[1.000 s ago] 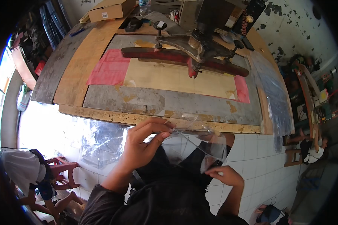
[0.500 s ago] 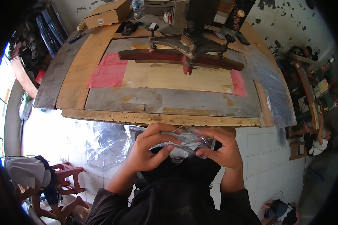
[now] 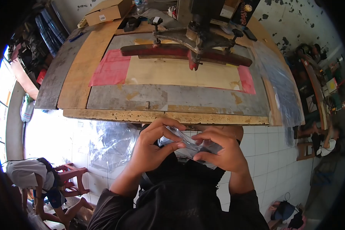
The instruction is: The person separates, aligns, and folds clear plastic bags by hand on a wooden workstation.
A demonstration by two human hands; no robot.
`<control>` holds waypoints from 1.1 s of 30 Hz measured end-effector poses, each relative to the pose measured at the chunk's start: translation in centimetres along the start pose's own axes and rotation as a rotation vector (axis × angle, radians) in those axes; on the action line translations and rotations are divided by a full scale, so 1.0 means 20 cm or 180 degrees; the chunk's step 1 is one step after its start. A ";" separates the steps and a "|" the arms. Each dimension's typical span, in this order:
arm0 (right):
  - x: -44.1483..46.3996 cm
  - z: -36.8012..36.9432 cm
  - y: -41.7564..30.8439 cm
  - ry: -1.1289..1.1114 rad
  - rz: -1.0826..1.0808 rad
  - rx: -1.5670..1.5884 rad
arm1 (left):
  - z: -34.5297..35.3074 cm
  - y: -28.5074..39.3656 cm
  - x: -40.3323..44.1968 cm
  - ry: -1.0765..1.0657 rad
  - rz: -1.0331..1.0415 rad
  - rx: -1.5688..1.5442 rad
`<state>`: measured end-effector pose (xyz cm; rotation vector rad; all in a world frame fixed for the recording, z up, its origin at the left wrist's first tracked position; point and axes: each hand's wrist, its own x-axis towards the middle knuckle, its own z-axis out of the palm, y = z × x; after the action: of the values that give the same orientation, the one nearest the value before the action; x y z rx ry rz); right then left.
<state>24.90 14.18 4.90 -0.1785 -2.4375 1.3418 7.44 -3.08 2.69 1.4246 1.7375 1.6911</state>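
Observation:
A bunched piece of clear plastic film (image 3: 186,148) stretches between my two hands, above my lap and just before the bench's front edge. My left hand (image 3: 156,143) pinches its left side, thumb and fingers curled toward the middle. On the other side, my right hand (image 3: 224,148) has its fingers bent round the film's right end. Folds and glare hide the film's exact shape. Beyond my hands, a press with a dark and red bar (image 3: 161,51) stands over a pale yellow sheet (image 3: 172,74) with pink pieces at both ends.
The wooden bench edge (image 3: 168,116) runs right in front of my hands. More clear plastic (image 3: 111,143) hangs at the left, and plastic sheets (image 3: 281,88) drape over the bench's right side. A cardboard box (image 3: 108,11) sits at the back. Other people (image 3: 30,174) are at both sides.
My hands have drawn slightly closer together, and the film between them has shifted and folded differently. The view has tilted slightly; the press and bench look the same.

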 end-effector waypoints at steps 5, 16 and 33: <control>-0.04 -0.01 0.07 0.0394 -0.0071 -0.0040 | -0.01 -0.01 -0.01 0.0034 0.0130 -0.0159; -0.06 -0.07 0.02 0.0844 -0.0701 -0.0837 | 0.00 -0.07 -0.01 0.0143 0.0743 -0.0131; 0.02 0.10 0.05 0.0594 -0.0421 -0.0147 | 0.06 -0.02 -0.01 -0.0055 0.0310 -0.0053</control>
<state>23.76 13.28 3.14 -0.1444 -2.2831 1.1589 8.21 -2.48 1.94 1.5349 1.6659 1.7329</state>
